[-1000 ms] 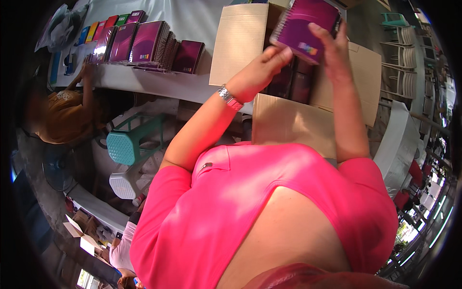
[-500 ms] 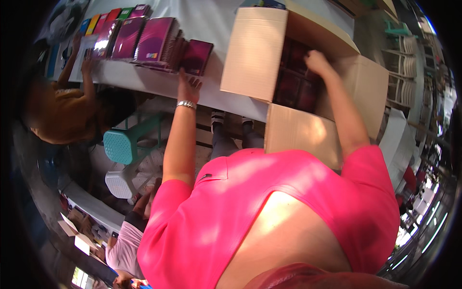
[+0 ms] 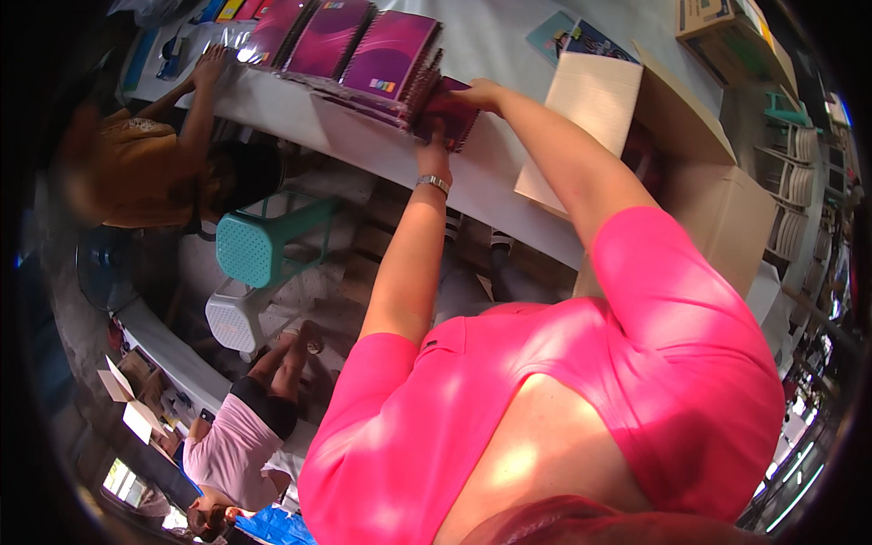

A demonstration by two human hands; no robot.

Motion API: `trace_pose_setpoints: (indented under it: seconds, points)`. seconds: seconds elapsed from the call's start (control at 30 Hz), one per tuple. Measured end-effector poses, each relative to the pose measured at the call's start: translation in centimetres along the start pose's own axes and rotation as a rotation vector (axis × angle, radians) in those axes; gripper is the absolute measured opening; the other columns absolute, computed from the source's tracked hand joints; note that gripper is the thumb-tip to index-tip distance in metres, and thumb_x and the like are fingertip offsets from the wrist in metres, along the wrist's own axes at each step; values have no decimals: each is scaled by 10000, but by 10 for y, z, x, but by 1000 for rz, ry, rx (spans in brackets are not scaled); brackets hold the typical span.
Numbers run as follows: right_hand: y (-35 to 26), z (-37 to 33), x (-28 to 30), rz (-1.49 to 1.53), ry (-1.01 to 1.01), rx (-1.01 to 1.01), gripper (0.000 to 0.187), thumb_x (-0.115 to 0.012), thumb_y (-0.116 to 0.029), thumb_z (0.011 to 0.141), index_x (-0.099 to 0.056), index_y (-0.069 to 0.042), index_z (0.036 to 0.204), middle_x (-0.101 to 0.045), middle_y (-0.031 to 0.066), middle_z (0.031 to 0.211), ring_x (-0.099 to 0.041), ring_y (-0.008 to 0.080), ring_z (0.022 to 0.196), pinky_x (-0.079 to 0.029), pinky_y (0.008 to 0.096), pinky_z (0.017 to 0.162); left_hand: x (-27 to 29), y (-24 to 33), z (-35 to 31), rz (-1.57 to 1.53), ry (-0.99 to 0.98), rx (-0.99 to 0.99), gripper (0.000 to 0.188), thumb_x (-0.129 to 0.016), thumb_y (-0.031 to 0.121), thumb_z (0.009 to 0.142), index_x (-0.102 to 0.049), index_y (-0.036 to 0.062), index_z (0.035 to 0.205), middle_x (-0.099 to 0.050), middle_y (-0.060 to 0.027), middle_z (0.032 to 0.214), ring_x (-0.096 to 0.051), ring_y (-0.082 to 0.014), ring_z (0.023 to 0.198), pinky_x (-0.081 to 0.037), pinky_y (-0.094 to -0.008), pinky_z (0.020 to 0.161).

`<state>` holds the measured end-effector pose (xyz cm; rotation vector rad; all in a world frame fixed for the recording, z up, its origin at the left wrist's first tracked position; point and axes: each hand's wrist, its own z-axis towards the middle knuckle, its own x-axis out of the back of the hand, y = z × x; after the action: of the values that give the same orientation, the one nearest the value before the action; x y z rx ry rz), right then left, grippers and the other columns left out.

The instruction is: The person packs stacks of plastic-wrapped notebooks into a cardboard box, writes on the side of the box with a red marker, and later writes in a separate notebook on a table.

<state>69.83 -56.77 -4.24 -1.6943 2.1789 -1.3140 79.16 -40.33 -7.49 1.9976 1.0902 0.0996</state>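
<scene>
Purple spiral notebooks (image 3: pixel 385 53) stand in neat stacks on the white-covered table, their wire bindings to the right. At the right end of the row lies a smaller dark purple notebook (image 3: pixel 460 124) pile. My left hand (image 3: pixel 436 150) grips its near edge, fingers partly hidden against the cover. My right hand (image 3: pixel 481 95) holds the far right side, fingertips over the top. To the right, an open cardboard box (image 3: pixel 581 132) has its flaps spread; my right arm and a flap hide most of its inside.
A co-worker in an orange shirt (image 3: pixel 150 173) rests a hand on the table at left. Teal (image 3: pixel 250 250) and white stools (image 3: pixel 234 320) stand on the floor. Another person in a pale pink top (image 3: pixel 232 454) is lower left. A second carton (image 3: pixel 727 36) and booklets (image 3: pixel 595 41) lie farther back.
My right hand has come out of the cardboard box and across to the small notebooks. My left hand now grips their near edge. The view has shifted left.
</scene>
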Motion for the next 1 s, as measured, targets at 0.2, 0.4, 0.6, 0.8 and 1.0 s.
trace_pose_setpoints:
  seconds: [0.2,0.4,0.6,0.8,1.0]
  points:
    - [-50,-72,-46,-267,-166,-212,942,-630,-735,623,-586,50,1143,-545,267,1200,-547,330,1118,-424,404,943,60,-3,-37,-203,-86,53,544,-678,422,811,-500,116,1224,-568,-21,1172,-543,-185,1060,-426,-348,913]
    - [-104,-174,-104,-336,376,289,792,-502,-687,777,-550,9,1151,-417,285,1214,-315,492,1244,-177,688,1002,99,21,-105,-566,-146,243,693,-619,577,776,-472,129,1284,-525,-57,1272,-501,-248,1175,-406,-410,1008]
    - [-82,-186,-81,-239,535,415,718,-438,-647,833,-525,-24,1179,-444,266,1187,-390,507,1071,-274,587,971,73,30,-133,-590,-317,243,689,-648,494,761,-432,160,1324,-481,-83,1320,-455,-279,1219,-356,-514,1028]
    - [-60,-131,-83,175,604,-285,911,-517,-676,769,-327,-54,1408,-375,248,1340,-370,425,1217,-372,465,974,61,10,-73,-385,-161,302,538,-624,394,823,-480,76,1233,-575,-109,1184,-548,-297,1106,-429,-451,982]
    - [-31,-129,-81,43,-95,-222,760,-663,-594,683,-567,-80,1236,-600,163,1110,-408,371,1214,-400,482,927,88,10,-97,-229,-88,364,463,-608,367,829,-515,83,1183,-610,-108,1119,-570,-285,1065,-462,-469,924]
